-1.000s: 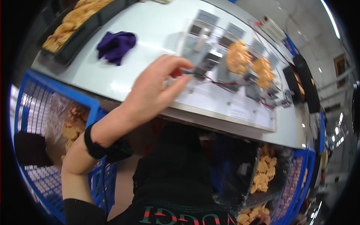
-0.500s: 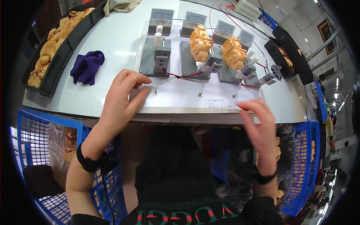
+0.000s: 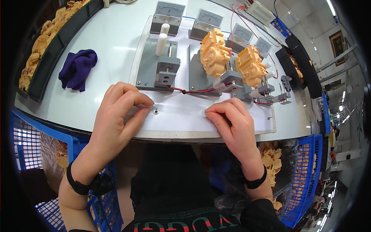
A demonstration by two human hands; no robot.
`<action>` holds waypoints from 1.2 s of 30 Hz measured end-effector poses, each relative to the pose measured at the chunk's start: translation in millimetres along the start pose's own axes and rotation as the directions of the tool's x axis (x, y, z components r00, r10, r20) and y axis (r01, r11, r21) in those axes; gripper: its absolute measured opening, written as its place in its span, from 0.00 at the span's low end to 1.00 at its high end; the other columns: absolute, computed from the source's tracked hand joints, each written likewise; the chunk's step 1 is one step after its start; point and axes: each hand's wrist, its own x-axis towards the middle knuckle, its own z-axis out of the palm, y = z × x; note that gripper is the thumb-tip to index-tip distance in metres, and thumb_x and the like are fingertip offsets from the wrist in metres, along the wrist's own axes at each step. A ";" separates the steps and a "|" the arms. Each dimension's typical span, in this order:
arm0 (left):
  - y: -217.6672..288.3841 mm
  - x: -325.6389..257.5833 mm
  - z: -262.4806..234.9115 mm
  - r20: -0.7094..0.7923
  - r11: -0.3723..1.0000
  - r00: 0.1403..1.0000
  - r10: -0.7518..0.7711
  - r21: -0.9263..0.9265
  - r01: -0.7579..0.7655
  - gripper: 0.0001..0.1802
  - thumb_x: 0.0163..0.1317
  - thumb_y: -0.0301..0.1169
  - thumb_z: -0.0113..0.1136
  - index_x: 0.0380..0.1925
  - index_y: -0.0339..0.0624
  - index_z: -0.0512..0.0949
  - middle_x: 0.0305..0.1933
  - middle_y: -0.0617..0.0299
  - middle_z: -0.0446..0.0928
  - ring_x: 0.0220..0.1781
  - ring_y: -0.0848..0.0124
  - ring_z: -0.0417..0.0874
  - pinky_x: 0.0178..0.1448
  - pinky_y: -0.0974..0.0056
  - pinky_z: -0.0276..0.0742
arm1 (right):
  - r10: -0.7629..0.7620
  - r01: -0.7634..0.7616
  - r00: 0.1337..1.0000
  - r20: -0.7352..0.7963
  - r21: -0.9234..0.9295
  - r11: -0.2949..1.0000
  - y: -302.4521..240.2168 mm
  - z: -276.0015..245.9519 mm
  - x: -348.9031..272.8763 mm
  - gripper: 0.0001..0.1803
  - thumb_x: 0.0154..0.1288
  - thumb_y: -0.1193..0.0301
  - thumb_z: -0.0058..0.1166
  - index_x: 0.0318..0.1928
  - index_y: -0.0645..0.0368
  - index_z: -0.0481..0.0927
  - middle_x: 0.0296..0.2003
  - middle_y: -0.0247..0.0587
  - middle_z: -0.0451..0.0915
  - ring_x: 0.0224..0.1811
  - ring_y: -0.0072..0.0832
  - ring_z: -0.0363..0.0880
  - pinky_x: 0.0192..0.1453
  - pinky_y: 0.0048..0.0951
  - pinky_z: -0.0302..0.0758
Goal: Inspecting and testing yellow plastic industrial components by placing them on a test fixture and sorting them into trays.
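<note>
My left hand [image 3: 118, 114] is curled at the near left of the white board, thumb and forefinger tips close together with nothing seen between them. Just beside those tips stands a small metal toggle switch [image 3: 156, 111]. My right hand [image 3: 235, 121] pinches at the board's front, where an earlier view showed a second toggle switch; the fingertips hide it now. Behind the hands, two yellow-orange plastic gear housings [image 3: 214, 54] [image 3: 250, 66] sit on grey test fixtures. The left grey fixture [image 3: 148, 69], with white-capped handle [image 3: 161, 44], carries no housing. Red and black wires [image 3: 193, 91] link the fixtures.
Analog meters [image 3: 169, 13] line the board's back. A purple cloth [image 3: 78, 69] lies at left, beside a black tray [image 3: 54, 58] of yellow parts. More black trays [image 3: 305, 65] stand at far right. Blue crates [image 3: 309, 174] flank my lap below the table edge.
My right hand has moved left and onto the board, its fingers closing into a pinch. My left hand stays by the left switch. The view has shifted, with the fixtures appearing lower and larger.
</note>
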 end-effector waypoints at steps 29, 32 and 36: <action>-0.1 -0.4 -0.1 0.004 1.000 1.000 0.000 -0.026 0.000 0.08 0.58 0.21 0.65 0.38 0.43 0.83 0.40 0.60 0.73 0.47 0.61 0.74 0.52 0.61 0.72 | 0.003 -0.005 0.994 -0.112 -0.016 1.000 3.9 8.9 -7.0 0.09 0.56 0.73 0.72 0.37 0.55 0.84 0.31 0.31 0.78 0.37 0.32 0.75 0.44 0.33 0.67; -0.2 -0.1 -0.3 0.005 1.000 1.000 0.018 -0.023 -0.018 0.08 0.58 0.21 0.65 0.38 0.44 0.83 0.40 0.60 0.73 0.46 0.61 0.74 0.51 0.61 0.72 | 0.010 -0.012 0.993 -0.115 -0.015 1.000 3.8 9.0 -7.4 0.09 0.56 0.72 0.72 0.37 0.54 0.85 0.31 0.31 0.78 0.36 0.31 0.75 0.43 0.33 0.67; 1.2 0.5 -1.8 0.019 1.000 0.999 0.026 0.004 -0.026 0.08 0.59 0.21 0.65 0.39 0.42 0.84 0.40 0.60 0.72 0.46 0.63 0.74 0.51 0.63 0.71 | 0.033 -0.034 0.993 -0.115 -0.015 0.999 3.7 9.2 -7.9 0.09 0.55 0.73 0.72 0.37 0.54 0.85 0.31 0.30 0.78 0.36 0.31 0.74 0.43 0.32 0.67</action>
